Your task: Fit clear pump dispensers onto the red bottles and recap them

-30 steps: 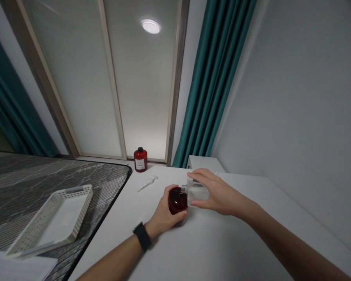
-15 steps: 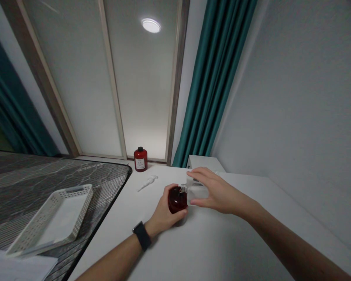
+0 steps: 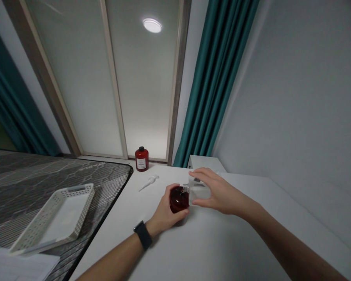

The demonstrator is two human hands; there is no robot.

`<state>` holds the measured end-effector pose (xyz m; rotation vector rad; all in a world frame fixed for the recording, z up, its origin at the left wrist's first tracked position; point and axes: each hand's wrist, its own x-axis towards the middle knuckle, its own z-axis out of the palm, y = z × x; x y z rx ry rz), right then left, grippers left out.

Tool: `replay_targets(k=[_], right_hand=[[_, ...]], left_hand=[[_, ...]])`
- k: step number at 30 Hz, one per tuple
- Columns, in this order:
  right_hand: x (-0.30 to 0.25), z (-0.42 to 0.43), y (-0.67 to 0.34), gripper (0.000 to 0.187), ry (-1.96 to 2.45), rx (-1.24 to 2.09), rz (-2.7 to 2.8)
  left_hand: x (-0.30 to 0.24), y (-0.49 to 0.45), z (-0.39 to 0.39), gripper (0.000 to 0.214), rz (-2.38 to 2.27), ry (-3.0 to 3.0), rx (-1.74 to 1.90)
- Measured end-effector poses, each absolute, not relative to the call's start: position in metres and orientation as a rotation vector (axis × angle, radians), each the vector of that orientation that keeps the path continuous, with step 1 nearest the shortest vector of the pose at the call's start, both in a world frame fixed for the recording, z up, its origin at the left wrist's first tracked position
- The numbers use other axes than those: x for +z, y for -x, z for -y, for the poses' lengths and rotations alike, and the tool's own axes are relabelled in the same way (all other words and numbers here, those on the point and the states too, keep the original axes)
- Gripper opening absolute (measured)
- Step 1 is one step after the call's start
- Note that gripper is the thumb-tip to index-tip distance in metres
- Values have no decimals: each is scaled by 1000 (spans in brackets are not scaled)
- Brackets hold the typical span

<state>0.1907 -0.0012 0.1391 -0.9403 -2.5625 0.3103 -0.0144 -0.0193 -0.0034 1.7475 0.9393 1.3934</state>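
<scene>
My left hand (image 3: 166, 210) is wrapped round a dark red bottle (image 3: 179, 200) on the white table. In my right hand (image 3: 213, 191) is a clear, squarish bottle (image 3: 199, 191), tipped on its side with its neck at the mouth of the red bottle. Whether liquid runs between them I cannot make out. A white pump head (image 3: 149, 182) with a thin tube lies on the table beyond my left hand. Farther back stands another red bottle (image 3: 142, 159) with a black cap and a white label.
At the left, a white perforated basket (image 3: 86, 191) rests on a grey striped surface (image 3: 105, 171) beside some papers (image 3: 20, 265). A small white cabinet (image 3: 206, 162) stands behind the table, near the green curtain (image 3: 216, 86) and the wall.
Both hands keep their grips, with the clear bottle still tilted at the red one. The whole view has shifted very slightly.
</scene>
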Motion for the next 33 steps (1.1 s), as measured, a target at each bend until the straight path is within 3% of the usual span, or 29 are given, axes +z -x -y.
replay_targets(k=[20,33], right_hand=[[117,-6,-201,71,939,336,2500],[38,-23,-197,57,973,852,1789]], left_hand=[[-7,16,15,71,-982,-1781,1335],[-11,25,8,74,-993,-1867,1277]])
